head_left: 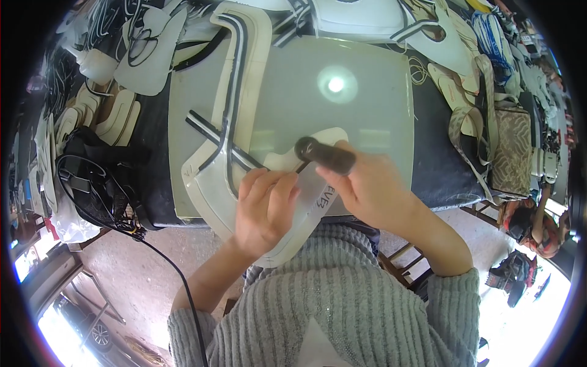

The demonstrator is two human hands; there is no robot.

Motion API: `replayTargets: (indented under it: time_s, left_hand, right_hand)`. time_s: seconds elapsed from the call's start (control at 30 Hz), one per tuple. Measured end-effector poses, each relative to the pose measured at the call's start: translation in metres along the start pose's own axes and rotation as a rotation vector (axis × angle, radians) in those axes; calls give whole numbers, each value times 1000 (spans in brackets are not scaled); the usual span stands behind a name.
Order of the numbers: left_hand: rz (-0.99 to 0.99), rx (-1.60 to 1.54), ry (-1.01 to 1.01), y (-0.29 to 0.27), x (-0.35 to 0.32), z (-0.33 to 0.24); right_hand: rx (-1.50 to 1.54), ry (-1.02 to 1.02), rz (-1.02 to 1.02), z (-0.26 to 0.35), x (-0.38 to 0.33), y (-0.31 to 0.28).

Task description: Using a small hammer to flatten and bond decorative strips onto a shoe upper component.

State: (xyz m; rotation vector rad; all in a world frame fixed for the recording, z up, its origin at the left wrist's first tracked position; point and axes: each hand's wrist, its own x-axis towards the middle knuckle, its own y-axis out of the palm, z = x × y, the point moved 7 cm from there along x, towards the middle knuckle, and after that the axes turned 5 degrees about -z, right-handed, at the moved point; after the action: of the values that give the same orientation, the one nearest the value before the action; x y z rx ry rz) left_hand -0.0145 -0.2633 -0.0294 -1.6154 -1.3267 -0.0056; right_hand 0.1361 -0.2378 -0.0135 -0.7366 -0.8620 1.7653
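My right hand (379, 186) is closed round a dark brown, thick-handled tool (327, 157); its working end is hidden. The tool is held over a large curved cream pattern piece (306, 217) with handwriting, which lies on the board and overhangs its front edge. My left hand (264, 208) rests on this piece, fingers bent and pinched together at a narrow black-and-white strip (205, 125). Part of the strip is covered by the fingers. A second black-and-white strip (234, 79) runs down a tall cream piece (257, 43) and bends across the first strip.
A pale green glossy board (367, 116) lies on the black tabletop (437, 177). White cut pieces (358, 18) and strips pile along the back. Stacked pieces (116, 119) and a black device with cables (101, 177) stand left; a snakeskin-patterned bag (511, 153) stands right.
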Motion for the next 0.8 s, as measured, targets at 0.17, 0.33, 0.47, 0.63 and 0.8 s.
replayTargets:
  time_s: [0.17, 0.33, 0.47, 0.63, 0.8]
  left_hand:
    - [17, -92, -224, 1, 6, 14]
    - [82, -56, -223, 0, 17, 15]
    - [263, 10, -159, -7, 29, 15]
    - [346, -75, -253, -5, 30, 28]
    - [347, -177, -174, 1, 21, 33]
  right_hand:
    - [210, 42, -210, -16, 3, -19]
    - [137, 123, -89, -39, -6, 9]
    - [47, 205, 65, -40, -5, 13]
    - [29, 221, 55, -40, -5, 15]
    - [18, 206, 28, -39, -7, 15]
